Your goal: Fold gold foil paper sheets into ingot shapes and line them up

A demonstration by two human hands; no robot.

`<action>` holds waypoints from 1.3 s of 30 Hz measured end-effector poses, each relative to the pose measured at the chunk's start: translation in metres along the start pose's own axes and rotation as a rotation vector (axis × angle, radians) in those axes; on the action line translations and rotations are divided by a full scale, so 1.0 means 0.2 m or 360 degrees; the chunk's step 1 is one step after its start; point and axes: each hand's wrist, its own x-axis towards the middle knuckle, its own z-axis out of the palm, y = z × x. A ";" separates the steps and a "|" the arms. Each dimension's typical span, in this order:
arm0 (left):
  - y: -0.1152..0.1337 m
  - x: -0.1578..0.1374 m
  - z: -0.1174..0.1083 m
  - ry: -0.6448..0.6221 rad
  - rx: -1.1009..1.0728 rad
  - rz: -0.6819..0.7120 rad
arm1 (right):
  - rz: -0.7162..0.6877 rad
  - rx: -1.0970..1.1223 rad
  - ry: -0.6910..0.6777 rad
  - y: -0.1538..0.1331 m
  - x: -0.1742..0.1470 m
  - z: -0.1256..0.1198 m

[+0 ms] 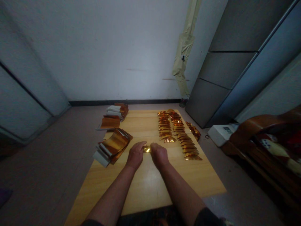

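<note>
1. While both forearms reach forward over the wooden tabletop [150,188], the left hand [136,154] and the right hand [160,155] meet close together near its middle.
2. Between them lies a small shiny gold foil piece [147,149], low over the wood; whether it touches the surface cannot be told.
3. The left hand's grip is closed on the left end of that piece, fingers bent inward.
4. The right hand's grip is closed on the opposite end, fingers curled and mostly hidden behind the knuckles.
5. To the left of the left hand, a fanned stack of gold sheets [117,141] with pale undersides lies askew, reaching over the tabletop's left edge.
6. Beyond it, near the far left corner, sits another pile of gold and whitish sheets [110,121].
7. On the right side, folded gold pieces overlap in two rows: a shorter inner row [164,125] and a longer outer row [188,146] that runs nearer the person.
8. Past the right edge, more folded pieces form a heap [194,131].
9. Farther right, a white box [221,135] stands on the floor [47,169] beside carved wooden furniture [251,133].
</note>
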 end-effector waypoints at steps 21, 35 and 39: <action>0.00 0.00 0.00 0.0037 0.0019 -0.0099 | 0.0104 0.0100 0.0016 0.00 -0.01 -0.03; 0.04 0.01 -0.02 -0.0015 0.0141 -0.0080 | 0.0066 0.0042 0.0010 0.01 0.00 -0.01; 0.03 0.01 -0.02 -0.0014 0.0267 -0.0096 | -0.0001 -0.0005 -0.0026 0.00 -0.01 -0.02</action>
